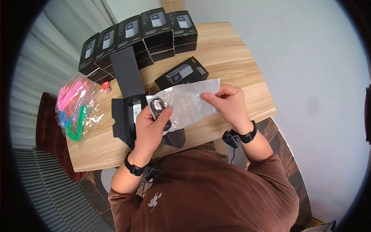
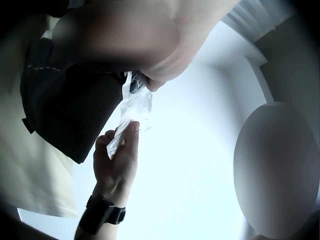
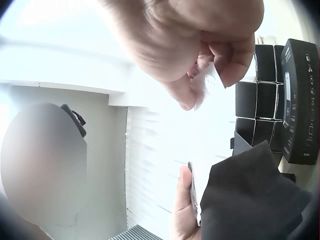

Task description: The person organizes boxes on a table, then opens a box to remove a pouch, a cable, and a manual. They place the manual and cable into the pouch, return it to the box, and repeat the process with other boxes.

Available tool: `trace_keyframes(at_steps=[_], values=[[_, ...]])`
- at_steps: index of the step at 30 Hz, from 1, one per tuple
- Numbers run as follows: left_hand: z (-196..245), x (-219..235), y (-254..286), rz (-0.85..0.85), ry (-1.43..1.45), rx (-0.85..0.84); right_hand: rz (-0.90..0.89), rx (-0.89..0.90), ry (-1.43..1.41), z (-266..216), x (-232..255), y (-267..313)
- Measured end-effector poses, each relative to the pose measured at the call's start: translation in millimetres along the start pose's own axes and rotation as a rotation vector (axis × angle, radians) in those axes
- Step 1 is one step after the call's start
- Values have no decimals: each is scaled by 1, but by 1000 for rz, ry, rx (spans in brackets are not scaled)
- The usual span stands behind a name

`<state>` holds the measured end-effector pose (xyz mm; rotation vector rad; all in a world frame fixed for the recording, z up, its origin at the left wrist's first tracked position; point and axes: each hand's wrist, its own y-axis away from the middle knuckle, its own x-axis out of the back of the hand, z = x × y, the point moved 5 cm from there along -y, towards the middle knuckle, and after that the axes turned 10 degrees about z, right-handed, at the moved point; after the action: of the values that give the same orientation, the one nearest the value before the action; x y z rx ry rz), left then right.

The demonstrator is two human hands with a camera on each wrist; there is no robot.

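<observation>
Both hands hold a translucent plastic bag [image 1: 189,104] above the table's front part. Pinched at the bag's left end by the left hand [image 1: 150,129] is a coiled black cable [image 1: 157,108], seen through or against the plastic. The right hand [image 1: 232,103] pinches the bag's right end between thumb and fingers. In the right wrist view the bag's white corner [image 3: 212,80] stands between the fingers of the right hand [image 3: 200,40]. An open black box [image 1: 129,112] lies just left of the left hand, its lid raised.
Stacked black boxes [image 1: 131,33] fill the table's back left. A closed black box [image 1: 183,73] lies behind the bag. Left are a clear bag of pink, blue and green strips [image 1: 77,108] and a small red item [image 1: 106,87]. Dark cloth [image 1: 174,139] hangs by the front edge.
</observation>
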<state>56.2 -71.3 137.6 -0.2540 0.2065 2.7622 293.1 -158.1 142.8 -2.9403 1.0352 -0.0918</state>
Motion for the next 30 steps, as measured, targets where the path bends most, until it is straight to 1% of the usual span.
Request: trace_keyframes(at_steps=[1, 2, 5, 7, 11, 14, 17, 20, 23, 25, 26, 29, 30], values=[[6, -3, 1, 2, -5, -19, 0, 15, 13, 2, -3, 0], [7, -3, -1, 11, 8, -22, 2, 45, -226, -3, -9, 2], [11, 0, -4, 29, 25, -33, 8, 95, -395, -8, -9, 6], [11, 3, -5, 13, 13, -47, -13, 90, -403, -9, -9, 8], [6, 6, -7, 34, 72, 6, -71, 26, -388, -2, 1, 4], [5, 6, -6, 41, 89, 33, -35, 78, -130, -9, 6, 6], [5, 5, -3, 39, 48, 30, -6, 484, 262, -23, 9, 11], [4, 4, -6, 61, -17, 18, 108, 897, 364, -44, 6, 15], [3, 2, -9, 105, -113, -19, 38, 621, 279, -35, 7, 15], [2, 6, -11, 98, -215, -68, -101, 188, 73, -18, 8, 10], [0, 6, -11, 89, -222, -54, -167, -28, -28, -9, 8, 10], [-1, 6, -13, 68, -253, -26, -257, -73, -119, 2, 6, 6], [0, 6, -13, 67, -271, -24, -263, -74, -93, 4, 7, 6]])
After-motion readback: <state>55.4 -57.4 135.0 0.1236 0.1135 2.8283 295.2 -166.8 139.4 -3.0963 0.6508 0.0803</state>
